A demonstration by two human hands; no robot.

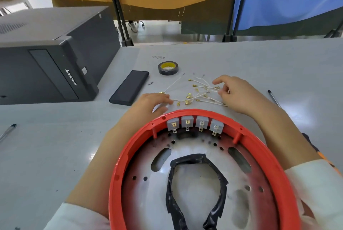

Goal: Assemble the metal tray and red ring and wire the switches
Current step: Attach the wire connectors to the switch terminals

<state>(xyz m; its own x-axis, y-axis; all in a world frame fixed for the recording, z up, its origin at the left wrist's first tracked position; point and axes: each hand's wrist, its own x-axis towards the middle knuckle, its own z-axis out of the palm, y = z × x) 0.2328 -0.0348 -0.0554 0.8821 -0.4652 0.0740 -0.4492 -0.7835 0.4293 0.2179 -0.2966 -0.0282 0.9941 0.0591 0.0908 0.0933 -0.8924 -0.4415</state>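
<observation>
The red ring [263,148] sits around the metal tray [196,174], four grey switches [194,124] along its far rim, white wires [196,92] scattered just beyond, between both hands.

We reach both forearms forward, white sleeves pushed back to the elbows. Our left hand [155,102] lies palm down, fingers stretched flat toward the right. Our right hand [234,93] hovers palm down, fingers loosely bent, fingertips pointing left.

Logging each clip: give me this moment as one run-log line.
stage: sorting wires | left hand: on wires | right hand: picking at wires | switches: four in red ring, unwired | metal tray: inside ring
</observation>
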